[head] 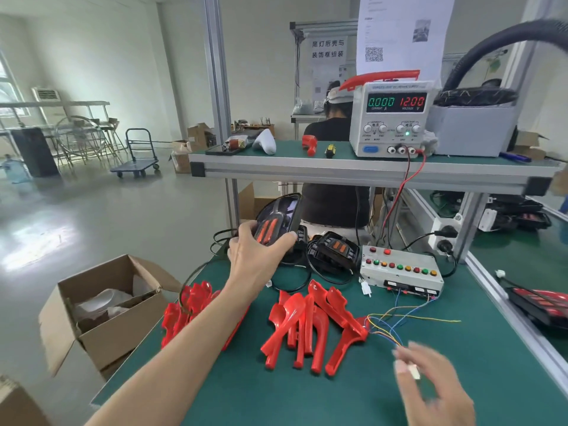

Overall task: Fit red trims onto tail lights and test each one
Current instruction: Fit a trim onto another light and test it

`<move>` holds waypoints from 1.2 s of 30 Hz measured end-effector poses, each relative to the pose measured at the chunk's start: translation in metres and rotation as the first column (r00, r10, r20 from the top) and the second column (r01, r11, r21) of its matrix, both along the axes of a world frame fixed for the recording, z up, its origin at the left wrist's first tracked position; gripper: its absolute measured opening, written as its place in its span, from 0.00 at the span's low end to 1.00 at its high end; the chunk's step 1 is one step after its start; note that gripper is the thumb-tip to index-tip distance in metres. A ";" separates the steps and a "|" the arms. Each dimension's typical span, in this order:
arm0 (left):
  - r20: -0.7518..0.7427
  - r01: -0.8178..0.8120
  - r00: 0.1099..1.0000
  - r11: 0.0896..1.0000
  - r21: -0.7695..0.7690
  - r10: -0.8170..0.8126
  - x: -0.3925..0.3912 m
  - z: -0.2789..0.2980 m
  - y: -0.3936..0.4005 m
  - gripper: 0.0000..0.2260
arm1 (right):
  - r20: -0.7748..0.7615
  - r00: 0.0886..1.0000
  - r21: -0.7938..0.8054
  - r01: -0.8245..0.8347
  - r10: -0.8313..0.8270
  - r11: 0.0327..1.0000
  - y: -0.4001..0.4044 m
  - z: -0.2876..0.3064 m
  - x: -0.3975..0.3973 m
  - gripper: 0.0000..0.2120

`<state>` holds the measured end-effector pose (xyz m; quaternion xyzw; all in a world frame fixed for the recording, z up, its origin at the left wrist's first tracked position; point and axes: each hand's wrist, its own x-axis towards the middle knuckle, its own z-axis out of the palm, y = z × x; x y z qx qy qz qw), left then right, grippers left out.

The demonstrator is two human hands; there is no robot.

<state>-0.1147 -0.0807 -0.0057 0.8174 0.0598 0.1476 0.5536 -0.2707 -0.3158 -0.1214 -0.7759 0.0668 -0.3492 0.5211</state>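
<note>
The left hand [256, 252] is gripping a black tail light with orange reflectors [278, 221] above the green tabletop [276, 395]; the blurred right hand [430, 382] is pinching a small white connector [413, 372].

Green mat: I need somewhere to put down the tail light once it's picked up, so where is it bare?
Bare mat lies along the near edge, between the left forearm and the right hand, in front of the red trims. Another patch sits right of the coloured wires, below the button box. The back is crowded: tail lights, black cables, and the left hand.
</note>
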 end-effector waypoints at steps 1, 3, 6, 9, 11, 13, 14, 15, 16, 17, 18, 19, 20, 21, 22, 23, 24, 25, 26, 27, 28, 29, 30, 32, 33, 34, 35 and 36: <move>0.024 0.010 1.000 1.000 -0.001 -0.010 -0.012 -0.002 -0.003 0.40 | 0.063 0.998 -0.041 -0.008 0.011 0.999 0.009 0.002 0.006 0.08; 0.085 0.032 0.996 0.999 0.029 -0.035 -0.037 -0.009 -0.011 0.38 | 0.027 0.976 0.089 -0.219 0.217 0.972 0.034 0.013 0.017 0.06; 0.191 0.023 0.980 0.991 0.134 -0.049 -0.069 -0.020 -0.028 0.39 | -0.029 0.842 0.484 -0.460 0.538 0.745 0.061 0.040 0.034 0.20; 0.284 -0.005 0.957 0.973 0.230 -0.062 -0.089 -0.031 -0.043 0.42 | 0.034 0.772 0.639 -0.505 0.635 0.580 0.081 0.065 0.049 0.22; 0.321 -0.024 0.945 0.964 0.263 -0.064 -0.100 -0.036 -0.050 0.41 | 0.095 0.774 0.695 -0.501 0.626 0.516 0.087 0.073 0.056 0.19; 0.331 -0.042 0.942 0.958 0.283 -0.056 -0.106 -0.040 -0.053 0.41 | 0.102 0.797 0.705 -0.480 0.596 0.522 0.086 0.074 0.060 0.16; 0.323 -0.034 0.944 0.953 0.302 -0.068 -0.107 -0.041 -0.051 0.41 | 0.103 0.792 0.708 -0.483 0.602 0.515 0.085 0.072 0.060 0.16; 0.309 -0.004 0.946 0.946 0.324 -0.102 -0.109 -0.044 -0.049 0.43 | 0.097 0.790 0.723 -0.474 0.606 0.502 0.083 0.070 0.059 0.16; 0.291 0.045 0.945 0.940 0.339 -0.150 -0.111 -0.047 -0.045 0.44 | 0.086 0.785 0.735 -0.466 0.614 0.493 0.080 0.068 0.058 0.17; 0.270 0.107 0.941 0.939 0.327 -0.201 -0.113 -0.052 -0.040 0.44 | 0.066 0.781 0.733 -0.460 0.621 0.501 0.076 0.065 0.058 0.17; 0.254 0.158 0.939 0.946 0.282 -0.232 -0.115 -0.059 -0.034 0.42 | 0.034 0.782 0.729 -0.446 0.623 0.520 0.071 0.063 0.058 0.18; 0.249 0.167 0.944 0.963 0.211 -0.218 -0.116 -0.065 -0.026 0.37 | 0.000 0.784 0.724 -0.428 0.620 0.542 0.067 0.063 0.058 0.19; 0.255 0.118 0.955 0.983 0.138 -0.151 -0.116 -0.071 -0.015 0.30 | -0.033 0.789 0.727 -0.403 0.614 0.557 0.063 0.063 0.058 0.21; 0.266 0.020 0.963 0.996 0.084 -0.042 -0.113 -0.078 -0.002 0.24 | -0.058 0.790 0.736 -0.380 0.610 0.561 0.059 0.063 0.058 0.22; 0.264 -0.099 0.962 0.993 0.069 0.077 -0.107 -0.085 0.013 0.18 | -0.075 0.788 0.738 -0.369 0.612 0.565 0.056 0.064 0.059 0.23; 0.231 -0.204 0.956 0.975 0.089 0.179 -0.099 -0.091 0.030 0.14 | -0.088 0.783 0.734 -0.367 0.616 0.571 0.054 0.065 0.059 0.23; 0.166 -0.277 0.953 0.951 0.136 0.254 -0.090 -0.096 0.046 0.13 | -0.095 0.777 0.730 -0.371 0.622 0.575 0.052 0.067 0.058 0.23; 0.088 -0.314 0.949 0.927 0.207 0.302 -0.080 -0.099 0.061 0.13 | -0.098 0.774 0.725 -0.376 0.626 0.578 0.050 0.068 0.059 0.23; 0.013 -0.318 0.944 0.902 0.293 0.328 -0.069 -0.101 0.075 0.15 | -0.096 0.769 0.722 -0.383 0.632 0.576 0.050 0.068 0.060 0.22; -0.059 -0.296 0.937 0.874 0.384 0.344 -0.058 -0.103 0.088 0.16 | -0.093 0.764 0.718 -0.393 0.639 0.574 0.051 0.069 0.060 0.22; -0.126 -0.259 0.927 0.845 0.468 0.353 -0.048 -0.103 0.097 0.17 | -0.093 0.756 0.714 -0.402 0.647 0.573 0.051 0.070 0.060 0.23; -0.185 -0.212 0.916 0.821 0.529 0.356 -0.040 -0.103 0.104 0.17 | -0.095 0.750 0.711 -0.409 0.654 0.572 0.053 0.070 0.060 0.23; -0.230 -0.168 0.907 0.804 0.571 0.353 -0.033 -0.103 0.109 0.15 | -0.100 0.748 0.707 -0.411 0.656 0.576 0.053 0.070 0.061 0.24; -0.272 -0.112 0.897 0.777 0.620 0.347 -0.023 -0.103 0.115 0.11 | -0.104 0.745 0.698 -0.417 0.659 0.582 0.054 0.069 0.061 0.25; -0.280 -0.101 0.894 0.765 0.636 0.350 -0.020 -0.104 0.117 0.09 | -0.106 0.747 0.693 -0.418 0.657 0.587 0.054 0.069 0.061 0.26; -0.283 -0.097 0.891 0.758 0.645 0.355 -0.018 -0.105 0.119 0.08 | -0.108 0.750 0.691 -0.416 0.653 0.592 0.053 0.069 0.060 0.25; -0.282 -0.100 0.889 0.754 0.649 0.361 -0.017 -0.106 0.120 0.06 | -0.113 0.752 0.686 -0.414 0.650 0.598 0.053 0.070 0.060 0.24; -0.282 -0.103 0.887 0.753 0.650 0.365 -0.016 -0.107 0.122 0.05 | -0.117 0.754 0.681 -0.414 0.647 0.605 0.052 0.070 0.059 0.24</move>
